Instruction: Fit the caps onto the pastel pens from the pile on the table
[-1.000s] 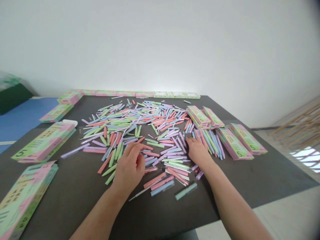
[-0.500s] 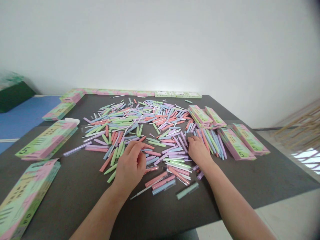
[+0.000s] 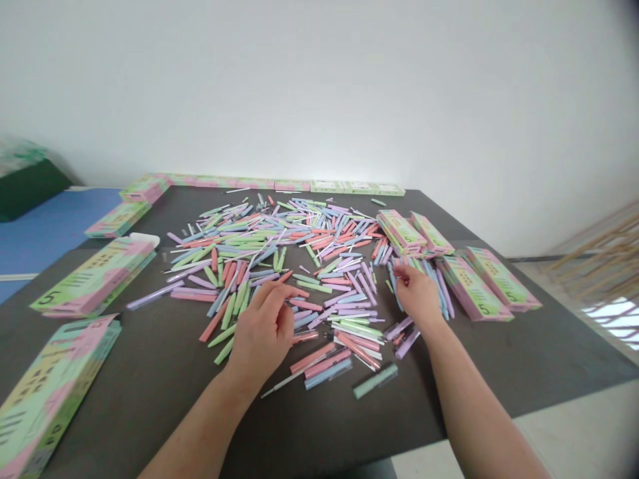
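Note:
A big scatter of pastel pens (image 3: 279, 259) in pink, green, blue and purple covers the dark table (image 3: 150, 379). My left hand (image 3: 262, 332) rests on the near part of the heap, fingers curled and pinched round a pink pen (image 3: 298, 292) at its tips. My right hand (image 3: 419, 296) hovers over a row of pens (image 3: 429, 276) laid side by side, fingers bent down onto them; I cannot see anything lifted in it. Near the front lie loose capped pens, one green (image 3: 375, 380).
Flat pink-and-green boxes (image 3: 90, 279) lie stacked at the left, with more boxes (image 3: 474, 283) at the right and a row along the far edge (image 3: 299, 187). A white wall stands behind. Blue floor (image 3: 44, 233) shows at left, wooden slats (image 3: 599, 256) at right.
My right hand has moved to the right, off the central heap and onto the row of aligned pens. My left hand has stayed put.

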`<state>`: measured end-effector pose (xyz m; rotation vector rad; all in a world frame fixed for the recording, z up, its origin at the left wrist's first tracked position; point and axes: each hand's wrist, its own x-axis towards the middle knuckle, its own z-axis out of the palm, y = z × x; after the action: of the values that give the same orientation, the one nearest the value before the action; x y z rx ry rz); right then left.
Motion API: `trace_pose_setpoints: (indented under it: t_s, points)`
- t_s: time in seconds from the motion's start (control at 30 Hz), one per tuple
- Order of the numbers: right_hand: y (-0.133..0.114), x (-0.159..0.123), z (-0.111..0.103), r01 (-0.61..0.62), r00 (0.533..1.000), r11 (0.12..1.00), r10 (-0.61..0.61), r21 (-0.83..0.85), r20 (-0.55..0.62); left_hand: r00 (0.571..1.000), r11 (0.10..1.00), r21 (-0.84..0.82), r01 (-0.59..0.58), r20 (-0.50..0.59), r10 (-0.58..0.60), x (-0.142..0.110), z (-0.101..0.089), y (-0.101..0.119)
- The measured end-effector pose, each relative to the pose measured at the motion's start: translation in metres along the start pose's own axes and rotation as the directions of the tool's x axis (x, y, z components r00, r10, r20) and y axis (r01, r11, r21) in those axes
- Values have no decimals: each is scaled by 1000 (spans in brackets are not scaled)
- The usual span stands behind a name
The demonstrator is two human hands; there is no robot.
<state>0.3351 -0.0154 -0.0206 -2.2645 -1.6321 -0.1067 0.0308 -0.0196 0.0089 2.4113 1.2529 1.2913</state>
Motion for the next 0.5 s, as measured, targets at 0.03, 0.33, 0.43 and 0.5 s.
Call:
trace_pose_setpoints:
  t_s: [0.03,0.33,0.43,0.5]
  points:
    - [0,0,1,11,1000,1000,-11,-8,17,1000,1000,-2,-2,-1,2,0,0,0]
    - [-14,-3,6,108,992,986,-98,-127,84,1000,1000,-17,-20,-7,20,1,0,1]
    - [-21,-2,8,124,989,984,-112,-125,100,1000,1000,-14,-19,-17,18,1,1,0]
    - [-27,-1,11,129,987,985,-117,-114,112,999,1000,-18,-11,-30,11,1,1,-1]
